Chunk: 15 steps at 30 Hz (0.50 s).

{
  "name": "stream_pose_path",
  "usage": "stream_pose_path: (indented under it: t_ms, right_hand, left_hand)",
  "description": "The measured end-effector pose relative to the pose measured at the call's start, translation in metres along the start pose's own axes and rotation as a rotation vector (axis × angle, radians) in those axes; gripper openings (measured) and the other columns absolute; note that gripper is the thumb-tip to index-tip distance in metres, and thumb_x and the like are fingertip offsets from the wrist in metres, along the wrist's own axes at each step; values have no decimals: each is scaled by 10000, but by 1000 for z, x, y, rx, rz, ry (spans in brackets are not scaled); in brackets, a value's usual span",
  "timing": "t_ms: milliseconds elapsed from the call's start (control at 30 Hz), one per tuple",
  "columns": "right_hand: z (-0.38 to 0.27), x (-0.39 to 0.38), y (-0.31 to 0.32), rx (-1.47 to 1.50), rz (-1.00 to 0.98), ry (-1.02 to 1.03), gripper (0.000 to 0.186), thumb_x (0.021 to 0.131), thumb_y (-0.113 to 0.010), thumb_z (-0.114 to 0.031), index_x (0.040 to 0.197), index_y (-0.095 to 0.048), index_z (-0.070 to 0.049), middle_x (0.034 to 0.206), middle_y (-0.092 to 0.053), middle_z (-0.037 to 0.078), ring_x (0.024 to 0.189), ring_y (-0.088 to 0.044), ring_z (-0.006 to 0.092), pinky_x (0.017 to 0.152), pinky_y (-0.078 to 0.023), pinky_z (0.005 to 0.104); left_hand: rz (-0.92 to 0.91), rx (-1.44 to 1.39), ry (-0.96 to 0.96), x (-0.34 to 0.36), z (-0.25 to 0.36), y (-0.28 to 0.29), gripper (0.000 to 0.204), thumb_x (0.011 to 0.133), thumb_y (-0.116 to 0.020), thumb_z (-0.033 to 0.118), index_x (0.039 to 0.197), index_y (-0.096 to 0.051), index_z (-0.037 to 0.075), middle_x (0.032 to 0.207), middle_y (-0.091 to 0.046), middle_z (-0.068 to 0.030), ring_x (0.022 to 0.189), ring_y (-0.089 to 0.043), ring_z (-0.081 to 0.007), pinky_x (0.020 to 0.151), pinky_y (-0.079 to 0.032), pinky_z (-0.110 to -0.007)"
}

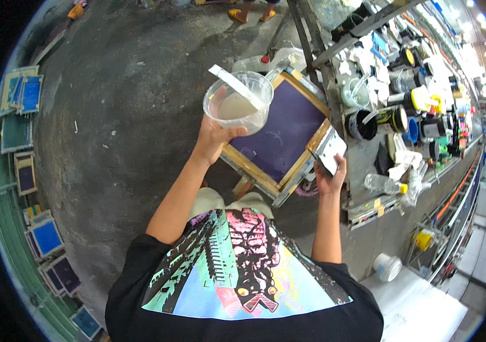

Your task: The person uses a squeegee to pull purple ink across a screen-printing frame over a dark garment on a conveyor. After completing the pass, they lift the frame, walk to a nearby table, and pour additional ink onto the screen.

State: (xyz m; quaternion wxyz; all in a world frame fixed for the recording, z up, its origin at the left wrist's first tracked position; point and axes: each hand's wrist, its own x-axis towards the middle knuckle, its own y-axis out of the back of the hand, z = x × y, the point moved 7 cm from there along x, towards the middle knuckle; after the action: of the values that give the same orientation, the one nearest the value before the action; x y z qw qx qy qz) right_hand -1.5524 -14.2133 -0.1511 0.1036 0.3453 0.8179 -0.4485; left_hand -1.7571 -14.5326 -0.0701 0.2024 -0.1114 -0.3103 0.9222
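A: Briefly, for the log — positions of both hands?

B: Left hand (213,139) is raised out in front, fingers cupped under a clear plastic tub (238,102) of pale, creamy liquid. Grip is closed around the base; tub rides just above and far of the palm.

A: Anything in the tub?

B: A flat white stirring stick (236,85) leans across the rim, long axis running from far-left down to near-right, lower end in the liquid.

A: Right hand?

B: Right hand (329,176) is wrapped on the near-right corner of a wood-framed screen (283,134) with purple mesh. A white flat blade-like piece (332,151) shows just above the fingers; I cannot tell whether the hand holds it or only the frame.

A: Key relation?

B: Tub sits over the screen's far-left corner, touching or nearly so; the overlap hides any contact. Screen is turned like a diamond, long diagonal running far-left to near-right, between the two hands. Left hand is nearer the tub, right hand nearer the blade.

A: Surroundings?

B: Cluttered bench of ink cans (377,121) to the right; dark concrete floor (117,114) left, more blue screens (23,94) stacked at the far left.
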Motion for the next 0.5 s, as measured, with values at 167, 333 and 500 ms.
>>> stream_pose_path:
  t_ms: [167,333,500]
  right_hand:
    - [-3,10,-13,-621,149,238,385,972,-646,-125,1309,-559,40,1190,-697,126,1026,-711,227,922,-570,365]
    - [24,17,-11,-1834,452,404,455,864,-727,-295,1121,-560,43,1001,-710,277,962,-703,453,857,-547,517]
    - [63,24,24,-2024,503,242,512,883,-720,-304,1175,-508,60,1171,-637,316,1062,-652,510,903,-531,562]
  left_hand:
    - [-28,-13,41,0,25,47,1111,696,-890,-76,1609,-290,129,1447,-548,-116,1359,-540,-256,1163,-456,-410]
    - [-46,167,17,-5,63,130,997,770,-889,44,1603,-352,150,1537,-481,-76,1400,-506,-254,1195,-425,-417]
    - [7,215,50,-16,100,185,986,778,-875,32,1609,-359,154,1553,-466,-76,1380,-516,-242,1159,-437,-382]
